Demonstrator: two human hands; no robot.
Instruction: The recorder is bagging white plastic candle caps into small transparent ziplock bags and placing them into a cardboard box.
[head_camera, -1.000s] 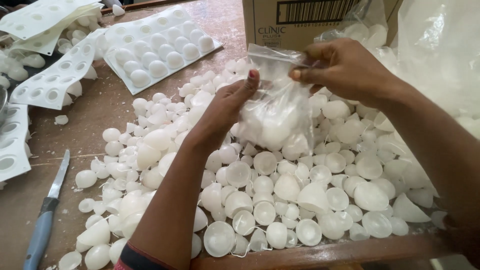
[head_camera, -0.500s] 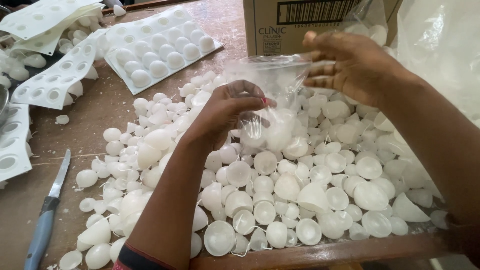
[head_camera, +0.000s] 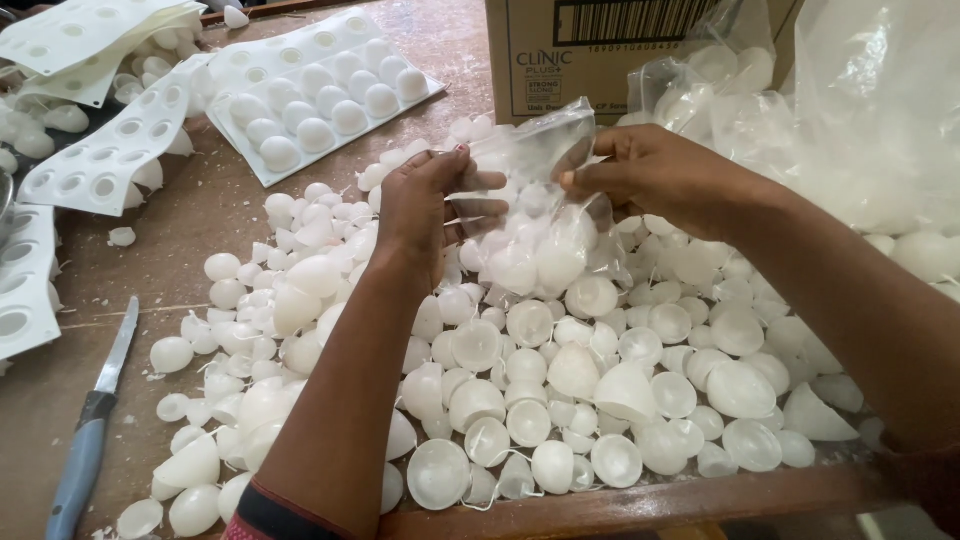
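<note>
A small clear plastic bag (head_camera: 540, 235) holding a few white dome-shaped wax pieces hangs above a big pile of the same white domes (head_camera: 520, 370) on the wooden table. My left hand (head_camera: 425, 210) grips the bag's left rim with thumb and fingers. My right hand (head_camera: 650, 175) pinches the right rim and holds the mouth apart. The bag's bottom rests on the pile.
White moulding trays with round cavities (head_camera: 320, 85) lie at the back left. A blue-handled knife (head_camera: 95, 410) lies at the left. A cardboard box (head_camera: 620, 50) stands behind, with filled clear bags (head_camera: 860, 110) at the right. The table's raised front edge (head_camera: 640, 500) runs below the pile.
My left hand came out of the bag's mouth and now grips its left rim. Both hands rose a little and pulled the bag upright.
</note>
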